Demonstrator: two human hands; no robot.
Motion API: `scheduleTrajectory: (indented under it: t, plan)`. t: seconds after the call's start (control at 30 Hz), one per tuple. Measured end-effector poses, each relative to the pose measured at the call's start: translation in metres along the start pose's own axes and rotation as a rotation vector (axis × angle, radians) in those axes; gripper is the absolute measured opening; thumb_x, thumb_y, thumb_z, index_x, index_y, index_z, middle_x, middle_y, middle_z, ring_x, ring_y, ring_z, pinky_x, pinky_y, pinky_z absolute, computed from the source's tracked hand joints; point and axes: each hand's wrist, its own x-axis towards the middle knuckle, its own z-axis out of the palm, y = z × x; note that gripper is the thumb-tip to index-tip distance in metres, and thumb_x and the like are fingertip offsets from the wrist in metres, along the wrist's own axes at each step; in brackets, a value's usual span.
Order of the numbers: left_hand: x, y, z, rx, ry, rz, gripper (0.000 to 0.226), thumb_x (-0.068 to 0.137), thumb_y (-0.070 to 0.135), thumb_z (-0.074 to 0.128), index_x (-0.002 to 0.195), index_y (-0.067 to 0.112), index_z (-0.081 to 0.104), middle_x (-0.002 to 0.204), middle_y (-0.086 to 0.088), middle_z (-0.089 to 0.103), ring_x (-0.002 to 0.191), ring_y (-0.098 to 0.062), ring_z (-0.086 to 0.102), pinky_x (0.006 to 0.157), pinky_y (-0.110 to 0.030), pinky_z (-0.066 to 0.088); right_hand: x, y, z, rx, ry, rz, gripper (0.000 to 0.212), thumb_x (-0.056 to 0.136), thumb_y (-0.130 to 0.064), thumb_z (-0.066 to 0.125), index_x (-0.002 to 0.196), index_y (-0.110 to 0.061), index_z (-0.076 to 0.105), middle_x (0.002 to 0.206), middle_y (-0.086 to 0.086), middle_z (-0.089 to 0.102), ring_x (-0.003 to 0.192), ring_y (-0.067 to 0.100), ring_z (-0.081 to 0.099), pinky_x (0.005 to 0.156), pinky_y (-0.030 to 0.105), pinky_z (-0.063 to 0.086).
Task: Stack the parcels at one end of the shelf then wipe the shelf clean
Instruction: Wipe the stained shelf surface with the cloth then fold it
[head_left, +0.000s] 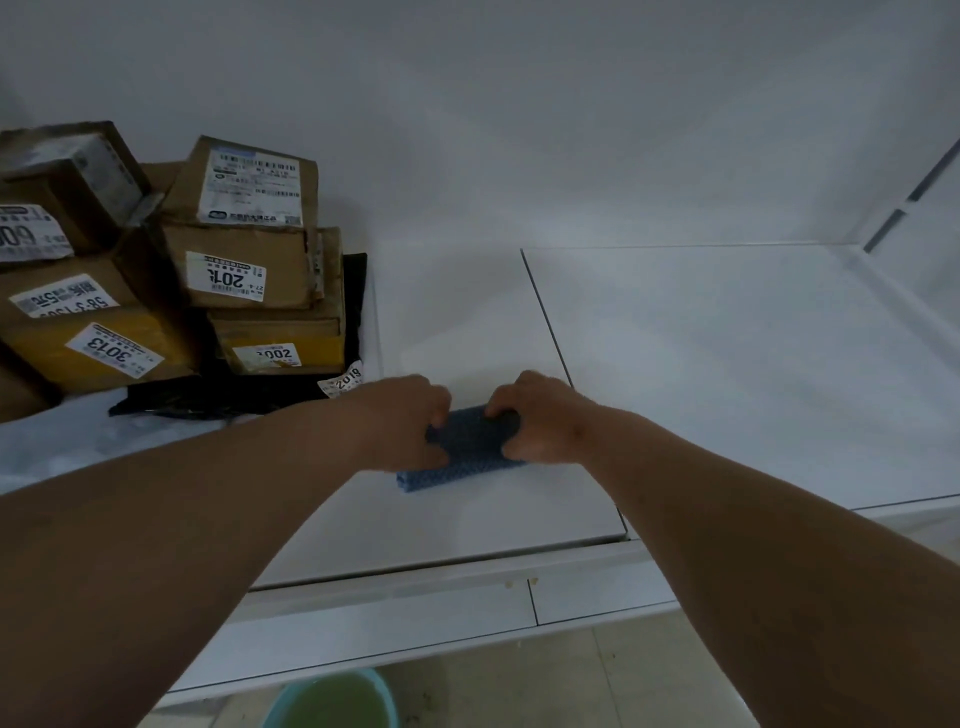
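Holding the cloth (470, 449) from both ends, the left hand (402, 421) and right hand (540, 418) curl their fingers over its folded bulk, each grip closed on the fabric and pressing it onto the shelf (701, 364), likely to keep it bunched into a firm pad for wiping. The parcels (171, 270) sit stacked well to the left of the grip, at that end of the shelf, which leaves the white surface ahead and to the right free for the cloth. A bucket (332, 699) stands below, near the person, probably for rinsing.

Both hands' grip on blue cloth (467, 452)
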Motion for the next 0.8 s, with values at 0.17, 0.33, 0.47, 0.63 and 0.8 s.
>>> scheduleTrajectory:
  t: [0.17, 0.33, 0.47, 0.63, 0.8]
  plan:
    - [0.000, 0.006, 0.002, 0.257, -0.130, 0.060, 0.057, 0.076, 0.050, 0.066, 0.123, 0.023, 0.046, 0.115, 0.000, 0.046, 0.100, -0.020, 0.054, 0.079, -0.035, 0.050, 0.005, -0.001, -0.002, -0.069, -0.175, 0.009, 0.077, 0.070, -0.026, 0.080, 0.138, -0.032, 0.043, 0.126, 0.004, 0.038, 0.113, 0.029, 0.048, 0.095, 0.046, 0.049]
    - [0.013, 0.008, -0.019, 0.303, -0.120, 0.017, 0.029, 0.088, 0.027, 0.047, 0.106, 0.014, 0.065, 0.105, -0.005, 0.066, 0.094, -0.021, 0.063, 0.078, -0.032, 0.054, 0.011, -0.008, -0.012, -0.162, -0.013, -0.079, 0.025, 0.084, -0.022, 0.055, 0.109, -0.020, 0.061, 0.104, 0.006, 0.058, 0.101, 0.028, 0.058, 0.074, 0.032, 0.044]
    - [0.021, -0.012, -0.054, 0.161, 0.066, -0.087, 0.031, 0.094, 0.023, 0.042, 0.114, 0.014, 0.064, 0.111, -0.006, 0.065, 0.102, -0.022, 0.060, 0.089, -0.036, 0.051, 0.019, -0.004, -0.036, -0.034, 0.149, -0.018, 0.012, 0.088, -0.025, 0.047, 0.093, -0.022, 0.057, 0.097, 0.005, 0.061, 0.098, 0.028, 0.058, 0.083, 0.037, 0.048]
    - [0.031, -0.033, -0.056, 0.213, 0.326, -0.075, 0.027, 0.098, 0.023, 0.039, 0.115, 0.020, 0.059, 0.105, -0.002, 0.066, 0.095, -0.019, 0.062, 0.081, -0.034, 0.051, 0.034, -0.005, -0.041, -0.042, 0.431, 0.006, 0.022, 0.090, -0.021, 0.044, 0.107, -0.024, 0.058, 0.099, 0.001, 0.060, 0.095, 0.024, 0.056, 0.091, 0.040, 0.038]
    - [0.038, -0.032, -0.021, 0.314, 0.143, -0.070, 0.030, 0.096, 0.029, 0.042, 0.116, 0.022, 0.062, 0.111, -0.001, 0.064, 0.101, -0.022, 0.060, 0.085, -0.034, 0.046, 0.044, -0.004, -0.018, -0.196, 0.235, 0.001, 0.038, 0.083, -0.029, 0.051, 0.121, -0.032, 0.060, 0.116, 0.002, 0.054, 0.109, 0.027, 0.052, 0.091, 0.038, 0.037]
